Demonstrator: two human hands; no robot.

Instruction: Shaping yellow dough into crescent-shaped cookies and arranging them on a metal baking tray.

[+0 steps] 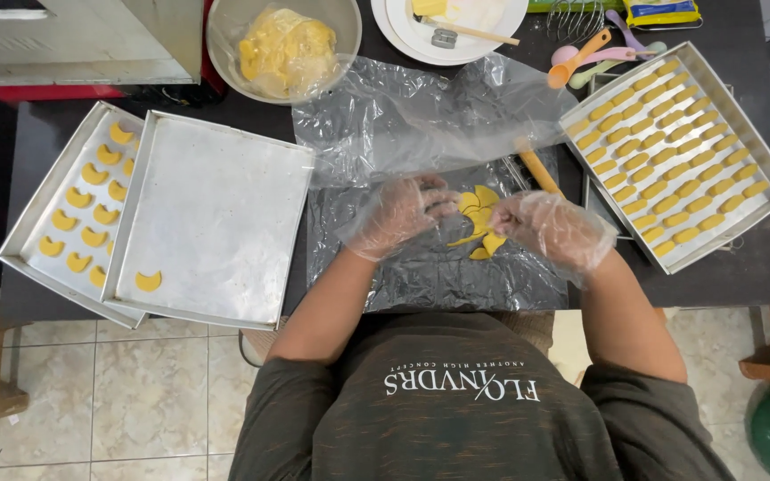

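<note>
Both my hands wear clear plastic gloves. My left hand [400,214] and my right hand [547,227] work on a piece of rolled yellow dough [477,212] with cut-out gaps, lying on a clear plastic sheet [421,267] over the dark table. Fingers of both hands touch the dough's edges. A wooden rolling pin [536,167] lies just behind my right hand. One crescent-shaped dough piece [147,281] sits on the near corner of a metal tray [216,223] to my left.
A second tray [37,223] with several crescents lies partly under the first. A tray [764,151] of dough sticks stands at right. Behind are a bowl of bagged dough [285,49], a white plate [456,27], a whisk and coloured spoons [585,53].
</note>
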